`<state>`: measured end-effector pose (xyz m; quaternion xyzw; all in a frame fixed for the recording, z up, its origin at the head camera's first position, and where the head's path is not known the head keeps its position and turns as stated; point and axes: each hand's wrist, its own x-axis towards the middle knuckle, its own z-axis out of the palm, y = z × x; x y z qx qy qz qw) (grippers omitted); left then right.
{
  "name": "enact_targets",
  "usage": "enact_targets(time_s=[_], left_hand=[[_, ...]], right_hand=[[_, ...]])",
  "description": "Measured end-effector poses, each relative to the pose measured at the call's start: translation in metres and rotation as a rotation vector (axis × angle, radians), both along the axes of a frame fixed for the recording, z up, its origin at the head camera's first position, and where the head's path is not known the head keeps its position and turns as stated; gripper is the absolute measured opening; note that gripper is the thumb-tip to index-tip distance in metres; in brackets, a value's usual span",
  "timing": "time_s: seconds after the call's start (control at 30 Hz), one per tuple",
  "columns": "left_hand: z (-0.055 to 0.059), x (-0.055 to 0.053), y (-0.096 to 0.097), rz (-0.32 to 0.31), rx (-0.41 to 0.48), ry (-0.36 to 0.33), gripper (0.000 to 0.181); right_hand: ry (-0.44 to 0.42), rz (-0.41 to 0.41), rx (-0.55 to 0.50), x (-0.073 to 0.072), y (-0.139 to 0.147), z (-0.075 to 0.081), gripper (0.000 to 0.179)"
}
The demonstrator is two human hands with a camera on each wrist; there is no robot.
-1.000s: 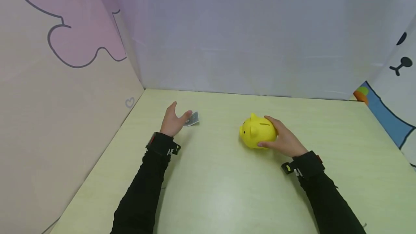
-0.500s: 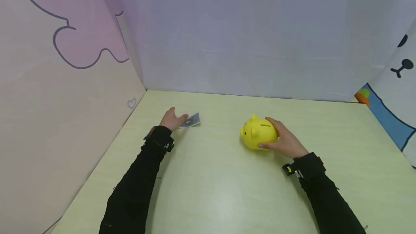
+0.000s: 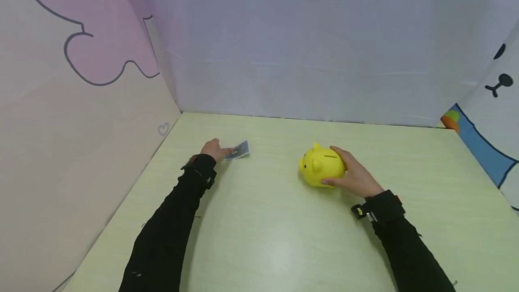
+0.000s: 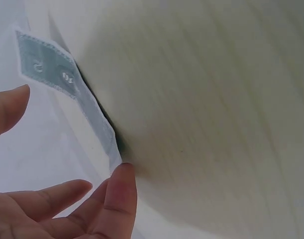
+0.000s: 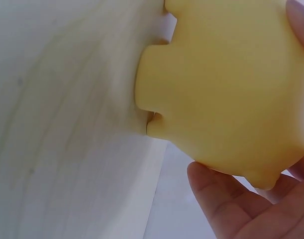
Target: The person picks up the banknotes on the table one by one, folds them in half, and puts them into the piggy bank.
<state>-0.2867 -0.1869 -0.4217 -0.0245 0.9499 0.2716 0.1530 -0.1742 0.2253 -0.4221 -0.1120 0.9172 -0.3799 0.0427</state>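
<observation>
A yellow piggy bank (image 3: 318,168) stands on the table, right of centre in the head view, its snout to the left and its slot on top. My right hand (image 3: 360,177) holds it from the rear, thumb on the near side and fingers over the far side. In the right wrist view, fingers (image 5: 211,191) curve around the yellow body (image 5: 221,84), whose feet meet the tabletop. A small grey-blue banknote (image 3: 240,149) lies on the table with a raised bend. At its left end is my left hand (image 3: 216,149); one fingertip (image 4: 123,172) touches the note there, thumb apart.
The pale wood-grain table (image 3: 259,229) has a white cloth wall (image 3: 284,48) along its back edge. At the left rises a wall panel (image 3: 81,148) with a pink cartoon figure; a cartoon-printed panel (image 3: 494,116) borders the right side.
My left hand has moved slightly back and lower, down to the banknote's left end, leaving more of the note showing. My right hand and the piggy bank have stayed in place.
</observation>
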Motion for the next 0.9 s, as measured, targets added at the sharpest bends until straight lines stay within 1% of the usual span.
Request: enact_targets(time_s=[0.03,0.1,0.13,0.2,0.23,0.27,0.33,0.37,0.4,0.47,0.6,0.7,0.9], left_hand=[[-0.01,-0.007,-0.003,-0.004,-0.024,0.033,0.081],[-0.023,-0.018,-0.006,-0.001,-0.071,0.044,0.081],[-0.034,-0.026,-0.009,-0.004,-0.101,0.079,0.079],[-0.041,-0.032,-0.01,0.006,-0.134,0.085,0.077],[-0.042,-0.034,-0.01,0.011,-0.145,0.083,0.075],[-0.037,-0.032,-0.008,0.02,-0.139,0.051,0.074],[-0.032,-0.028,-0.006,0.021,-0.139,0.052,0.074],[-0.024,-0.022,-0.004,0.027,-0.129,0.024,0.076],[-0.02,-0.018,-0.003,0.02,-0.128,0.034,0.075],[-0.016,-0.012,-0.003,0.016,-0.118,0.051,0.074],[-0.013,-0.006,-0.005,0.031,-0.081,0.081,0.073],[-0.013,-0.005,-0.005,0.05,-0.046,0.083,0.074],[-0.011,-0.003,-0.004,0.048,0.029,0.074,0.07]], right_hand=[[0.001,0.0,0.001,0.0,0.0,0.0,0.105],[0.004,0.003,-0.002,0.0,0.0,-0.001,0.105],[0.004,0.004,-0.004,-0.001,0.0,-0.001,0.105],[0.005,0.007,-0.008,-0.001,0.0,-0.001,0.105],[0.004,0.007,-0.008,-0.001,0.0,-0.001,0.105],[0.004,0.008,-0.009,-0.001,0.0,-0.001,0.105],[0.002,0.009,-0.01,-0.001,-0.001,0.0,0.105],[0.001,0.009,-0.011,-0.001,-0.001,0.0,0.105],[0.0,0.009,-0.011,-0.001,-0.001,0.0,0.105],[0.0,0.01,-0.014,-0.001,-0.001,0.0,0.105],[0.0,0.009,-0.017,-0.001,0.0,0.001,0.105],[-0.004,0.005,-0.017,0.0,0.0,0.001,0.106],[-0.01,-0.003,-0.019,0.0,0.001,0.001,0.106]])
